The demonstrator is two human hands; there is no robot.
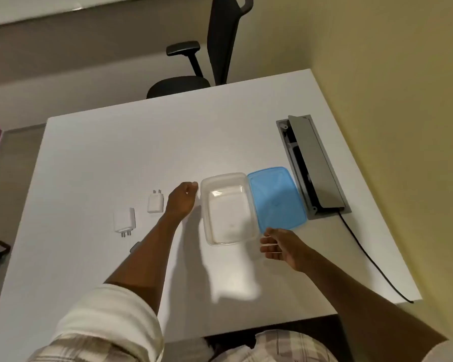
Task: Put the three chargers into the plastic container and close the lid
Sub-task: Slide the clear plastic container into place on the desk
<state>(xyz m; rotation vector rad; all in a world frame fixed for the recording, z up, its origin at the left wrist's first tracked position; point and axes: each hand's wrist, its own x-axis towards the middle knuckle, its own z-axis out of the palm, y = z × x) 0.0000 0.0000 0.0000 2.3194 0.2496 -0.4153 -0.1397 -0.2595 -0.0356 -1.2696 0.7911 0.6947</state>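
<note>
A clear plastic container [205, 218] stands without its lid on the white table [115, 152]. The blue lid [275, 199] lies flat against its right side. Two white chargers lie to the left: a larger one [124, 219] with its pins toward me, and a smaller one [156, 202] with its pins away. My left hand [182, 199] is curled just left of the container's far corner, with only a white sliver of the third charger showing in it. My right hand [280, 246] hovers with fingers apart at the container's near right corner.
A grey cable box [311, 163] with its flap raised is set into the table right of the lid. A black cable [372, 259] runs from it to the near right edge. A black office chair [194, 82] stands beyond the far edge.
</note>
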